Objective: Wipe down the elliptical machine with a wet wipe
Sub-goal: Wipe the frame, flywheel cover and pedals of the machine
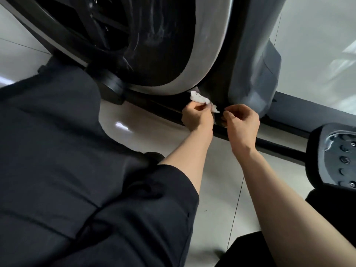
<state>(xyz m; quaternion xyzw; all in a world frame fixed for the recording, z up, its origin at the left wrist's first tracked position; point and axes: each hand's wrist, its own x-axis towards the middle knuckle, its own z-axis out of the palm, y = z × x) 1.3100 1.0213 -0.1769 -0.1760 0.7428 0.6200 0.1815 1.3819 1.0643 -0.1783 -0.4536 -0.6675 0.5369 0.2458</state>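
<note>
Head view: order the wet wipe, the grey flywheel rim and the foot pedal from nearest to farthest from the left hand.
From the left hand:
1. Wet wipe, pinched in its fingers.
2. Grey flywheel rim, above the hand.
3. Foot pedal, far right, beyond the right hand.

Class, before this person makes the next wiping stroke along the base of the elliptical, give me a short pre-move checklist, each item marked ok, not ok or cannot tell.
1. Wet wipe in left hand: ok, pinched.
2. Wipe spread flat for wiping: not ok, crumpled.
3. Right hand gripping the wipe's end: cannot tell.
4. Wipe near the base rail: ok.
5. Wipe still moist: cannot tell.
6. Pedal away from hands: ok.
</note>
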